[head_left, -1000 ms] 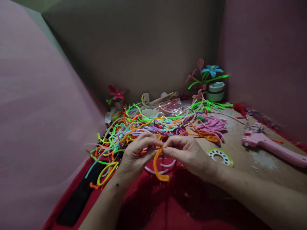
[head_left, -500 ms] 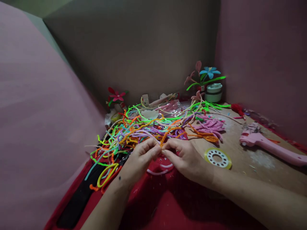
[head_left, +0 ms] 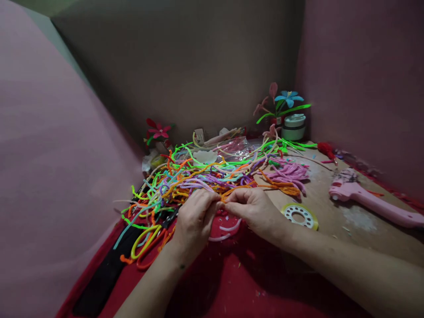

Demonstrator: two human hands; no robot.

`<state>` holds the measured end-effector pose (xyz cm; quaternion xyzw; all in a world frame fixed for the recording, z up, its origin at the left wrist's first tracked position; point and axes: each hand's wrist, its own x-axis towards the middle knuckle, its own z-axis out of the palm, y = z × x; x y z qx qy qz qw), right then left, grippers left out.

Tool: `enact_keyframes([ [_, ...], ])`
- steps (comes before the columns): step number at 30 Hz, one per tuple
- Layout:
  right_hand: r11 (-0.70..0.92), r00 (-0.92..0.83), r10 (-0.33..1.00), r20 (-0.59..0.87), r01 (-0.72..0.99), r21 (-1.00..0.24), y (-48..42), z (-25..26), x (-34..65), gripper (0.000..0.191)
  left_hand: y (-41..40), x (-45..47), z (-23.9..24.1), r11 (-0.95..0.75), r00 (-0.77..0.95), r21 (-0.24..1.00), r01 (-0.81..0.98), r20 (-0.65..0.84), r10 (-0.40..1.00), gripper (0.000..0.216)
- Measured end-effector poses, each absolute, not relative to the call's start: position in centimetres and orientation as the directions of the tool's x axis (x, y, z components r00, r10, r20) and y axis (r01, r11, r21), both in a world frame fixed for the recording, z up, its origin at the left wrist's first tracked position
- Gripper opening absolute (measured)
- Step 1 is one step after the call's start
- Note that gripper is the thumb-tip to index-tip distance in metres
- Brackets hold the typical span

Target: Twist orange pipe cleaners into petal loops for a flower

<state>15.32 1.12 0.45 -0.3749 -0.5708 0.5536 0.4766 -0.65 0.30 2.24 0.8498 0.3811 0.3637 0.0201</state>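
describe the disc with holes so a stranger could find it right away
On the brown tabletop, look just right of the right hand. The disc lies flat there: white, ringed with holes, yellow-rimmed, unlike the stringy pipe cleaners around it.

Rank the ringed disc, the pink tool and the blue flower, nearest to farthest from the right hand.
1. Ringed disc, just right of the right hand, which pinches an orange pipe cleaner.
2. Pink tool, farther right.
3. Blue flower, back corner.
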Motion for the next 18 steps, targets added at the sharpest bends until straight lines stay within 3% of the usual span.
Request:
enact_keyframes([
  [3,0.093,-0.299,0.946,0.126,-0.124,-0.988,1.0,0.6,15.4,0.014,-0.1,-0.5,2.8,-0.618,0.356,0.467,0.633,0.533,0.767,0.008],
  [5,0.055,-0.354,0.927,0.119,-0.186,-0.981,0.9,0.5,15.4,0.015,-0.2,-0.5,3.2,-0.506,0.281,0.634,0.584,0.427,0.859,0.011],
  [9,-0.078,-0.408,0.911,0.061,-0.316,-0.946,1.2,-0.6,14.9,0.022,0.0,-1.1,3.9,-0.201,0.195,0.931,0.304,0.146,0.970,0.014],
  [13,-0.287,-0.403,0.912,-0.079,-0.487,-0.825,2.0,-1.6,14.8,0.030,0.4,-1.6,4.2,-0.060,0.215,0.986,0.158,0.025,0.976,0.016],
  [18,-0.377,-0.553,0.830,-0.068,-0.468,-0.799,2.2,-0.7,15.5,0.030,0.1,-1.5,4.2,-0.033,0.295,0.969,0.246,-0.042,0.955,0.019],
])
